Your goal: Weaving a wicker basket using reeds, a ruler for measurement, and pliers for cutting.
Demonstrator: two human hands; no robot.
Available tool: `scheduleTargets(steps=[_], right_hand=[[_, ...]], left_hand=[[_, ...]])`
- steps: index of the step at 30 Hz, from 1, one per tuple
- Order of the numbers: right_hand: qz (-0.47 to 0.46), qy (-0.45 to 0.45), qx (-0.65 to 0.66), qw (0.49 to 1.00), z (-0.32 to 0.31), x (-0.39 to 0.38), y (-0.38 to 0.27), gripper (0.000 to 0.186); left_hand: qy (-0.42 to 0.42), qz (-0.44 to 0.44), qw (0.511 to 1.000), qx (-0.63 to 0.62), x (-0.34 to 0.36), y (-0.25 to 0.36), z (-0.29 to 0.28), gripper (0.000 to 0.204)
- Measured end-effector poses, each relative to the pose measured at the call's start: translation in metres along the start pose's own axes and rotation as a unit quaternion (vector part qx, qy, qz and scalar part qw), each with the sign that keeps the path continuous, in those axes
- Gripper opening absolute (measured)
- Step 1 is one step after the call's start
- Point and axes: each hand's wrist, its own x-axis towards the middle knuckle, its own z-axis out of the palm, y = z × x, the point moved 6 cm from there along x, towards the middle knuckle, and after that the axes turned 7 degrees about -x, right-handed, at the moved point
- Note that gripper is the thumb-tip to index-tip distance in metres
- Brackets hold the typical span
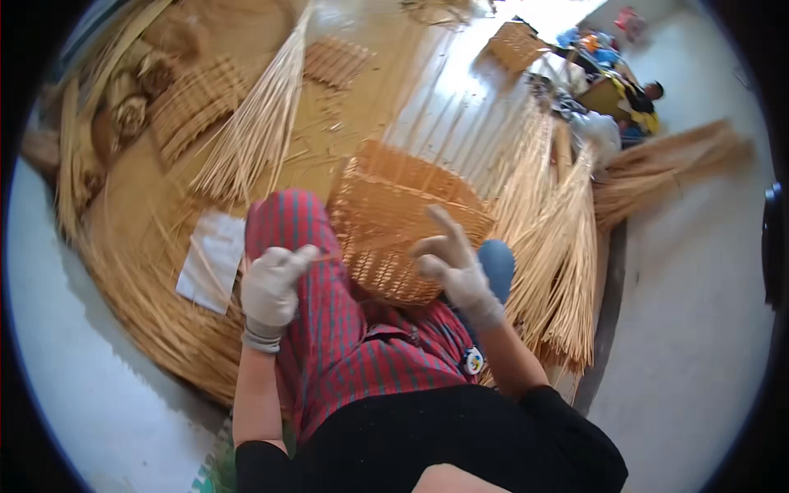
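Observation:
Between my knees, tilted, sits a woven basket (386, 218) of tan strips, with long unwoven strips standing out from its far side. My left hand (271, 286), in a pale glove, is closed above my left thigh. A short reddish-brown thin strip (330, 257) shows at its fingertips, apart from the basket. My right hand (456, 263), gloved too, hovers over the basket's right side with its fingers apart. Nothing shows in it, and I cannot tell whether it touches the weave.
Bundles of split strips lie on the right (559, 271) and ahead on the left (267, 115). Flat woven panels (197, 107) and a white sheet (212, 261) are on the left. Long strips (164, 329) curve along the left wall. A finished-looking basket (514, 45) stands far right, near a person (641, 99).

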Motion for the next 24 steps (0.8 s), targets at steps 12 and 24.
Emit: scheduleTargets(steps=[12,24], right_hand=[[-0.085,0.252,0.126,0.956,-0.073,0.054,0.062,0.015],[0.027,0.218,0.026,0.975,-0.072,0.099,0.068,0.019]], left_hand=[[-0.067,0.009,0.997,0.041,0.077,0.038,0.122,0.016],[-0.295,-0.180,0.917,0.198,0.119,0.004,0.140,0.106]])
